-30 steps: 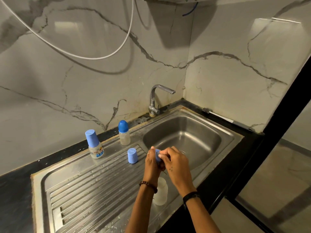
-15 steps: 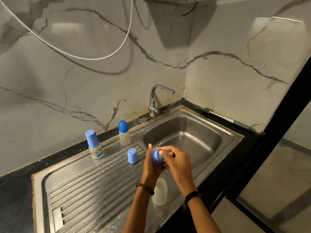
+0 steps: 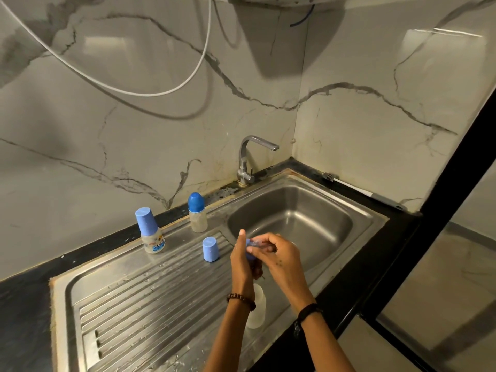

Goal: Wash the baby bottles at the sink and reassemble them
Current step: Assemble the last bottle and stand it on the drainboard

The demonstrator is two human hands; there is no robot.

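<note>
Our left hand (image 3: 243, 260) cups a small blue bottle top (image 3: 250, 249), fingers curled round it, while our right hand (image 3: 281, 257) pinches at its upper edge with thumb and fingertips, both held over the near rim of the sink (image 3: 375, 218). We judge this to be the fitting of the teat into its ring, and to do it well we should keep the left grip steady, pull evenly all round so the soft part seats flat, and work above the basin so a slip drops nothing on the floor.

The open bottle (image 3: 257, 307) it belongs to stands on the draining board (image 3: 128, 304) just below our wrists, partly hidden by the left forearm. Further out stand a loose blue cap (image 3: 210, 249), a capped bottle (image 3: 150, 230) and a second capped bottle (image 3: 197, 212). The tap (image 3: 248, 159) shows no water running.

The teat itself is blurred and mostly covered by our fingers, so we cannot tell whether it is seated.
</note>
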